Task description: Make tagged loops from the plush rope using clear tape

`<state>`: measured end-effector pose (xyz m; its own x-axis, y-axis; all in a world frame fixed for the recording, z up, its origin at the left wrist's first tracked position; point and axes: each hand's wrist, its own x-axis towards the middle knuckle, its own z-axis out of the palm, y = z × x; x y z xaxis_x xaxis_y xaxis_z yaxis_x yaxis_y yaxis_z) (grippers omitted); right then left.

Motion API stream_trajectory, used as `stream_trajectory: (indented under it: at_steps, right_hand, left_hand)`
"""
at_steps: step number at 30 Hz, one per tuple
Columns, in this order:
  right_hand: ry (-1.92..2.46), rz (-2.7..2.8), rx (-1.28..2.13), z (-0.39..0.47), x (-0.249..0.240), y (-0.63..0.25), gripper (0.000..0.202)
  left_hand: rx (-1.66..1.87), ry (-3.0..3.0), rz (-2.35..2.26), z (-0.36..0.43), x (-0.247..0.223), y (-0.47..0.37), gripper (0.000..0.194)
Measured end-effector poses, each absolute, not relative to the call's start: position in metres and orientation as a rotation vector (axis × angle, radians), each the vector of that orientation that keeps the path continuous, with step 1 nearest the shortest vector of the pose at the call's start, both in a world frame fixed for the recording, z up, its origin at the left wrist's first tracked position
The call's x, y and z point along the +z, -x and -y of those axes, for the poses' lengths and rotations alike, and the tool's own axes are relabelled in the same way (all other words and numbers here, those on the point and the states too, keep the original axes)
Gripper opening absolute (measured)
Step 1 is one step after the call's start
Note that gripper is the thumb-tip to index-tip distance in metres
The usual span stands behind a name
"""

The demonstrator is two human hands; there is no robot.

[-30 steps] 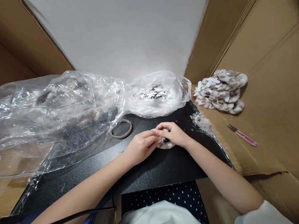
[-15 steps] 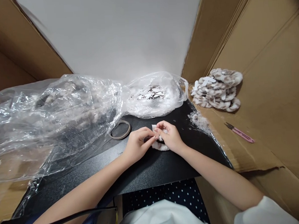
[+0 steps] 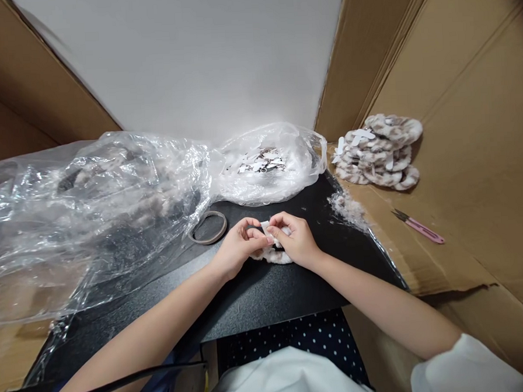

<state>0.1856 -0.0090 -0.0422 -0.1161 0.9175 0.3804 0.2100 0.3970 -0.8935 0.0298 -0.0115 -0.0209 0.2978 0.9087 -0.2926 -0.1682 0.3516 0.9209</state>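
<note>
Crinkled, glossy clear plastic bags (image 3: 134, 191) cover the back edge of the black, faintly grained worktop (image 3: 258, 301); matt brown cardboard (image 3: 427, 263) adjoins its right edge, under fluffy, mottled rings (image 3: 373, 161).

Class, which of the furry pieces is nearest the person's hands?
The lone furry piece by left hand and right hand, over the black tabletop; the others lie in the pile or under clear plastic.

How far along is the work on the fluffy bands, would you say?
Probably done: the tagged bands stacked at right. In hand: one band, its white tag held by the right hand, the left hand close by. Probably left: the furry pieces in the large bag, though I cannot count them.
</note>
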Motion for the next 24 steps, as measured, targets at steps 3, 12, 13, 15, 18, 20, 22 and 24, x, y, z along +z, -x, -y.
stream_trajectory:
  at_steps: [3, 12, 13, 15, 18, 20, 22, 24]
  right_hand:
    - [1.005, 1.676, 0.791, 0.008, -0.042, -0.188, 0.006]
    - [0.95, 1.888, 0.569, 0.01, -0.034, -0.195, 0.01]
    - [0.932, 1.903, 0.546, 0.01, -0.034, -0.195, 0.011]
    - [0.898, 1.931, 0.507, 0.01, -0.034, -0.196, 0.013]
    - [0.861, 1.942, 0.484, 0.012, -0.035, -0.198, 0.011]
    - [0.844, 1.929, 0.488, 0.014, -0.036, -0.198, 0.009]
    - [0.836, 1.923, 0.486, 0.015, -0.036, -0.199, 0.009]
    - [0.828, 1.921, 0.467, 0.017, -0.037, -0.199, 0.01]
  left_hand:
    - [0.807, -0.845, -0.98, 0.009, -0.021, -0.029, 0.052]
    - [0.706, -0.841, -0.964, 0.006, -0.027, -0.027, 0.036]
    - [0.693, -0.856, -0.955, 0.006, -0.026, -0.028, 0.035]
    - [0.681, -0.871, -0.935, 0.006, -0.026, -0.028, 0.034]
    - [0.728, -0.859, -0.926, 0.007, -0.026, -0.028, 0.038]
    - [0.777, -0.836, -0.908, 0.008, -0.027, -0.028, 0.041]
    - [0.8, -0.8, -0.863, 0.009, -0.027, -0.028, 0.043]
    - [0.784, -0.768, -0.813, 0.01, -0.028, -0.027, 0.042]
